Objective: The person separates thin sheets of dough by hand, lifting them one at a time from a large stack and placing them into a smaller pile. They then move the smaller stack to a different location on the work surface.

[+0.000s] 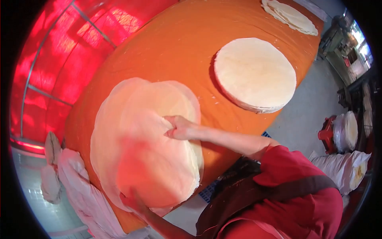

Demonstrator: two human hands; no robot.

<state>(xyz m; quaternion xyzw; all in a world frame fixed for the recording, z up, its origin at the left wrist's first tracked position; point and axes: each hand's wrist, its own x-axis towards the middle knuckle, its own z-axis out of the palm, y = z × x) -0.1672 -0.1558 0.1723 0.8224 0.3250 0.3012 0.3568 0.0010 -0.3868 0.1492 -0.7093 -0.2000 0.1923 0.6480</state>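
Note:
A wide stack of thin round dough sheets lies on the orange-covered table, tinted pink by the red light. My right hand rests on the middle of the top sheet with its fingers curled, pinching a small crease in it. My left hand is at the stack's near edge, fingers closed on the rim of the sheet and partly hidden under it. Both arms reach out from my red-sleeved body at the lower right.
A second, neater stack of round sheets sits farther along the table, and a third stack lies at its far end. Red tarp walls one side. White cloths hang by the table. Bagged stacks stand on the grey floor.

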